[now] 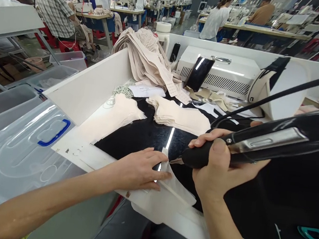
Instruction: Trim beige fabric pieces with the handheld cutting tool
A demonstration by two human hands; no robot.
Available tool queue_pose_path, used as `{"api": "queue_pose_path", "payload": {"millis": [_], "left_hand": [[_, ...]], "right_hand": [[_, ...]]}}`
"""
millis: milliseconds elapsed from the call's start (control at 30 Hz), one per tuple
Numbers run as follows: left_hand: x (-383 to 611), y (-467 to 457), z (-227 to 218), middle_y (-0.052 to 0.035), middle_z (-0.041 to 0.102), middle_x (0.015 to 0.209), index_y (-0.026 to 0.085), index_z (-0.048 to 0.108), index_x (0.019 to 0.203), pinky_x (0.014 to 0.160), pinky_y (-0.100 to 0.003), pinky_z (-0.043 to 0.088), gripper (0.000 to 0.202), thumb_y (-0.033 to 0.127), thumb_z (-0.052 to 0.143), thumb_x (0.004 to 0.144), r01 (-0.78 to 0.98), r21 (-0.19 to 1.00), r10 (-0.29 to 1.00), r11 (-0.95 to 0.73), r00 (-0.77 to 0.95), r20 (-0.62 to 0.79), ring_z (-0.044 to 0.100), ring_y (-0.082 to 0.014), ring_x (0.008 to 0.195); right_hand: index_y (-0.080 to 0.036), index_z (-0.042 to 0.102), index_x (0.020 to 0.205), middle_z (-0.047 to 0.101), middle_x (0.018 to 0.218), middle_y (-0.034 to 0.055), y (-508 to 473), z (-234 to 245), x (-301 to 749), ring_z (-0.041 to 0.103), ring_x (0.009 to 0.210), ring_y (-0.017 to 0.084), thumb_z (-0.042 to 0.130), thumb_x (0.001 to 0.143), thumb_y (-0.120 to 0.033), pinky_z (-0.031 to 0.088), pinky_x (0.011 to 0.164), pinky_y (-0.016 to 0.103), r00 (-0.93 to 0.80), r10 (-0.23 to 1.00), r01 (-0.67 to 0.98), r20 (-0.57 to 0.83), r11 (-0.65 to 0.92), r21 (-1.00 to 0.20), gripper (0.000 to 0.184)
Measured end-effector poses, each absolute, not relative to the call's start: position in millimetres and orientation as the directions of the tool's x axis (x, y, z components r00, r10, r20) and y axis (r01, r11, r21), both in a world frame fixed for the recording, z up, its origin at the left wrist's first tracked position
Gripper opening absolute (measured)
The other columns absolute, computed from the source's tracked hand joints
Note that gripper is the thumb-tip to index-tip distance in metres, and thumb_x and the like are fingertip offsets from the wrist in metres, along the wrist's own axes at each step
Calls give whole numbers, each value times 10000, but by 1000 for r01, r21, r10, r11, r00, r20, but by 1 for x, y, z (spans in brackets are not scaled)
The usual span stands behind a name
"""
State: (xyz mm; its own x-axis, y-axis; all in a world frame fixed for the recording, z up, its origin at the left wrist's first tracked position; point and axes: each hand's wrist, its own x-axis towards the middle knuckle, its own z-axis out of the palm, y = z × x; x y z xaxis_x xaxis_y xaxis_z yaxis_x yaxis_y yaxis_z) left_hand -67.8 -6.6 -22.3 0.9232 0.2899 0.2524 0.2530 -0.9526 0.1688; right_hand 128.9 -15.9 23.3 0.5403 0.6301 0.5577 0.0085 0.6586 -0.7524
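My left hand [142, 170] lies on a small pale, thin fabric piece [179, 187] at the front edge of the black work surface [128, 139]. Its fingers are spread and press the piece down. Wrapped in my right hand [220, 168] is a black corded hand tool [263, 141] with a silver lever along its side. The tool's narrow tip points left and meets the fabric close to my left fingertips. Beyond my hands sit a stack of cream cut fabric pieces [181, 115] and another cream stack [116, 116] to its left.
A pile of beige fabric strips [146, 58] hangs over the white side board [91, 85]. Behind are a phone [200, 73], a white vented box [219, 69] and a white bottle [163, 35]. Clear plastic bins [19, 157] stand left. A teal tool [315, 234] lies right.
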Motion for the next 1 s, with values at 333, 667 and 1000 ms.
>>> {"api": "queue_pose_path", "payload": {"millis": [333,667,1000], "left_hand": [[-60,-14,-22,-152,738,1344,184,711,1431,1075,-439,630,336,382,574,1198,414,228,466,-881,842,271,726,-285,1212],[-24,-30,-33,-119,741,1288,146,732,1226,1214,-490,584,174,283,644,1165,487,176,516,-855,771,373,729,-270,1230],[-10,-16,-71,-37,746,1049,192,659,1015,1069,-374,629,131,135,632,1130,448,78,431,-891,777,458,735,-197,971]], "right_hand": [[-362,490,1262,684,929,-92,-24,37,163,661,703,159,890,952,-417,636,706,364,508,611,135,607,639,-757,509],[-314,550,1197,782,1253,72,-59,16,225,781,1108,289,799,945,-660,681,928,466,477,761,401,440,257,-879,495],[-345,569,1656,729,1594,115,-106,-93,388,732,1429,439,632,1014,-725,692,1104,646,225,834,891,503,32,-452,748]]}}
